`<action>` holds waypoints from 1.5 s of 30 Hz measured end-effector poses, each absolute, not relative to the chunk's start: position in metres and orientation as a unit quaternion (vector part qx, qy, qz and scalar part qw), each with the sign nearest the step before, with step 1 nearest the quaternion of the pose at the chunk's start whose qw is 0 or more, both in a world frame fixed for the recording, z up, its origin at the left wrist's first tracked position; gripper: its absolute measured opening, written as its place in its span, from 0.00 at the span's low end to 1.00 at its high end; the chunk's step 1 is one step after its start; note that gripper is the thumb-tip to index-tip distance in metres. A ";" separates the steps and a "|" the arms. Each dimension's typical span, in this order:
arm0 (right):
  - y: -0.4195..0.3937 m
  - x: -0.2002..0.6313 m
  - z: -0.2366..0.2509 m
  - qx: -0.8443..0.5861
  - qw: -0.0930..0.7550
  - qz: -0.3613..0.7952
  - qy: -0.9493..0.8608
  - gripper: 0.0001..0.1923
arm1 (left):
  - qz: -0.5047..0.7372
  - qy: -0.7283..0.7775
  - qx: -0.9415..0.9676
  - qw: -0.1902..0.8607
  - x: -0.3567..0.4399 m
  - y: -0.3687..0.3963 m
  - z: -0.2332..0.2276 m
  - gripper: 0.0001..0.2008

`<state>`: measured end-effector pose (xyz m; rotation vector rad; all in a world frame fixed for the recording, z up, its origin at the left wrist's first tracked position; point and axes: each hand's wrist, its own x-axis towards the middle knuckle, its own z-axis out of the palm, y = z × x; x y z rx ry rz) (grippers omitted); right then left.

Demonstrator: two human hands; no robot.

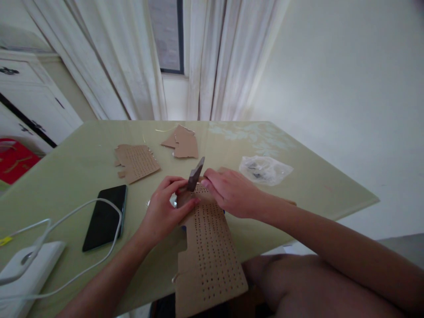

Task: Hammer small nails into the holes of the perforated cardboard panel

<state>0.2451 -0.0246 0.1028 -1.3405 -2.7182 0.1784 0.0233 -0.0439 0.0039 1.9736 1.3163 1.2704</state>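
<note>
Head view shows the left hand pinching the far end of a perforated cardboard sheet overhanging the near table edge, while the right hand grips a small grey piece against it.

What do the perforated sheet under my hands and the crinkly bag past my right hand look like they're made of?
The perforated sheet looks like brown cardboard, matte, with rows of punched holes and cut edges. The bag looks like thin clear plastic film: glossy, wrinkled, and small dark items show through it. The tabletop beneath seems glossy, possibly glass, given its reflections.
</note>
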 end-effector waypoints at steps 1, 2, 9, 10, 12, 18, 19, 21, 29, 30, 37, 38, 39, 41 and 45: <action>-0.023 0.246 0.103 -0.454 0.078 0.076 -0.884 0.18 | 0.467 0.483 0.708 0.217 0.025 -0.044 0.003 0.18; -0.021 0.248 0.102 -0.469 0.104 0.096 -0.872 0.18 | 0.474 0.492 0.699 0.211 0.026 -0.045 0.003 0.19; -0.002 0.263 0.074 -0.549 0.180 0.244 -0.779 0.18 | 0.513 0.523 0.638 0.235 0.037 -0.047 -0.009 0.19; -0.001 0.264 0.070 -0.549 0.185 0.271 -0.769 0.19 | 0.522 0.520 0.629 0.248 0.038 -0.047 -0.012 0.20; -0.001 0.266 0.065 -0.544 0.198 0.311 -0.754 0.19 | 0.542 0.515 0.601 0.282 0.040 -0.046 -0.016 0.24; -0.004 0.267 0.064 -0.535 0.192 0.293 -0.768 0.17 | 0.507 0.530 0.500 0.460 0.044 -0.050 -0.016 0.35; -0.004 0.267 0.063 -0.539 0.188 0.272 -0.775 0.14 | 0.501 0.527 0.500 0.471 0.045 -0.050 -0.014 0.34; -0.003 0.267 0.062 -0.540 0.186 0.244 -0.784 0.14 | 0.498 0.523 0.511 0.466 0.045 -0.049 -0.012 0.33; -0.001 0.268 0.056 -0.534 0.198 0.270 -0.777 0.17 | 0.401 0.645 0.609 0.229 -0.012 -0.016 -0.003 0.22; -0.001 0.268 0.056 -0.533 0.198 0.271 -0.777 0.17 | 0.335 0.672 0.638 0.170 -0.020 -0.012 -0.005 0.18; -0.001 0.270 0.052 -0.502 0.216 0.307 -0.779 0.17 | 0.086 0.712 0.691 0.089 -0.033 -0.002 -0.017 0.13; -0.001 0.270 0.052 -0.499 0.217 0.308 -0.780 0.17 | 0.078 0.715 0.689 0.084 -0.032 -0.002 -0.016 0.13; 0.000 0.270 0.051 -0.496 0.217 0.309 -0.782 0.17 | 0.073 0.718 0.687 0.080 -0.031 -0.002 -0.015 0.14; 0.000 0.270 0.050 -0.492 0.216 0.309 -0.784 0.17 | 0.060 0.723 0.685 0.073 -0.030 -0.003 -0.012 0.15; -0.001 0.270 0.050 -0.484 0.217 0.314 -0.787 0.18 | 0.032 0.723 0.688 0.055 -0.031 -0.006 -0.009 0.16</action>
